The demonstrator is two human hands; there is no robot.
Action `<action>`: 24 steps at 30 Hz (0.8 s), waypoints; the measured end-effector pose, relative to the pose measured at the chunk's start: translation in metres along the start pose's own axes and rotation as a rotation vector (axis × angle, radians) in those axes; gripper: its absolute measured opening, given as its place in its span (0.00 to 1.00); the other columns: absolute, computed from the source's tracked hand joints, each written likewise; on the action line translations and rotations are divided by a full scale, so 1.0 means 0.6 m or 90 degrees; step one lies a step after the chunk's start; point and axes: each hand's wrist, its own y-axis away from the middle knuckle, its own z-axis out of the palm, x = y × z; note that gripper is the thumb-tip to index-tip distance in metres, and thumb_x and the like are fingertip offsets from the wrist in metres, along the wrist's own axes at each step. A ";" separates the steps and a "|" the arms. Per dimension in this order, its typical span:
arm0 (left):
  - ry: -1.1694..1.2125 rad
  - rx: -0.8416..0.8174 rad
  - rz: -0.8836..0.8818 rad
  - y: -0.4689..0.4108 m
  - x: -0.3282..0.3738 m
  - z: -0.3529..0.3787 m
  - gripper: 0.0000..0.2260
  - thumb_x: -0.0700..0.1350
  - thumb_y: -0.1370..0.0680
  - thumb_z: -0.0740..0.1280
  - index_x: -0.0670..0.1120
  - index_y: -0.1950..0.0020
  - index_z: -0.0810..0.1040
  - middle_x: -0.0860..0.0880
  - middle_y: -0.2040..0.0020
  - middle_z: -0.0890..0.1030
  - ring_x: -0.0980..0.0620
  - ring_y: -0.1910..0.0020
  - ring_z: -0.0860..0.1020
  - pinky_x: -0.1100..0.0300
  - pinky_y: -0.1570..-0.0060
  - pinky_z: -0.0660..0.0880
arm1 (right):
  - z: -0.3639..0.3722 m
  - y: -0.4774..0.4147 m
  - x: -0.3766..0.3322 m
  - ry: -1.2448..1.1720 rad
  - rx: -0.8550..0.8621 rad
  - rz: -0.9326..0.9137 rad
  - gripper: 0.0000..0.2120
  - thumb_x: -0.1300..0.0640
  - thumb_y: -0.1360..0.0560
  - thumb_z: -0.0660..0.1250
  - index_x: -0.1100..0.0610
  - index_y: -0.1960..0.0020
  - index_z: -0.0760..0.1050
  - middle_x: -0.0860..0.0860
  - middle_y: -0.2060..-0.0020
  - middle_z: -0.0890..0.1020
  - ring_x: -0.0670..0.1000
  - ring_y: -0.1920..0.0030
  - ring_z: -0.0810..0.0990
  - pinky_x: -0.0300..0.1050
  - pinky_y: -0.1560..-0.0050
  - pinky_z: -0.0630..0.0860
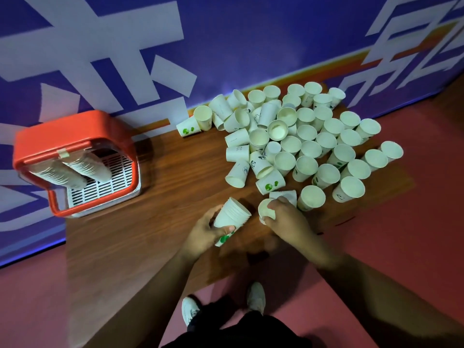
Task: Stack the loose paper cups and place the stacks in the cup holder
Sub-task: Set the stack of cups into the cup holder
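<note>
Left hand (pixel 200 234) curls around a cup stack (pixel 232 213); right hand (pixel 286 219) grips one cup (pixel 265 209) beside loose cups (pixel 306 133) on the table (pixel 163 197). Red cup holder (pixel 75 124) stands left. Cropped white wall lettering (pixel 113 33) is illegible.

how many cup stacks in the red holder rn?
2: left stack and right stack, side by side inside the red holder; its top may hide more.

Matt white paper on the cups (pixel 326 175), some printed green. Brown wood grain with a faint sheen on the table (pixel 155 237). Smooth, slightly glossy red plastic on the cup holder (pixel 75 126), white slotted plastic on its base (pixel 105 189). Matt pink on the floor (pixel 401 234).
</note>
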 end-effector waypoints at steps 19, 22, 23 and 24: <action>-0.028 0.128 -0.039 0.019 -0.044 0.028 0.28 0.41 0.29 0.79 0.55 0.33 0.73 0.56 0.40 0.78 0.59 0.39 0.76 0.66 0.42 0.74 | -0.023 -0.036 -0.017 -0.283 0.054 -0.074 0.04 0.57 0.24 0.67 0.58 0.52 0.79 0.49 0.60 0.81 0.48 0.57 0.79 0.43 0.56 0.73; -0.010 0.102 -0.023 0.020 -0.022 0.035 0.27 0.40 0.29 0.78 0.58 0.35 0.73 0.58 0.41 0.79 0.62 0.41 0.77 0.72 0.47 0.74 | -0.037 -0.023 -0.034 -0.303 -0.056 -0.070 0.05 0.57 0.24 0.68 0.55 0.49 0.80 0.44 0.63 0.80 0.43 0.61 0.78 0.39 0.57 0.73; 0.002 0.089 -0.015 0.018 -0.017 0.038 0.27 0.40 0.28 0.78 0.59 0.35 0.73 0.57 0.40 0.79 0.61 0.41 0.78 0.71 0.49 0.75 | -0.037 -0.016 -0.037 -0.312 -0.085 -0.073 0.05 0.57 0.24 0.68 0.55 0.49 0.80 0.42 0.66 0.79 0.41 0.64 0.77 0.38 0.58 0.74; 0.013 0.076 -0.004 0.017 -0.012 0.044 0.28 0.39 0.28 0.78 0.58 0.34 0.73 0.56 0.39 0.79 0.60 0.42 0.79 0.70 0.50 0.76 | -0.035 -0.008 -0.038 -0.324 -0.102 -0.079 0.06 0.57 0.24 0.68 0.56 0.49 0.81 0.41 0.68 0.78 0.39 0.66 0.77 0.39 0.58 0.75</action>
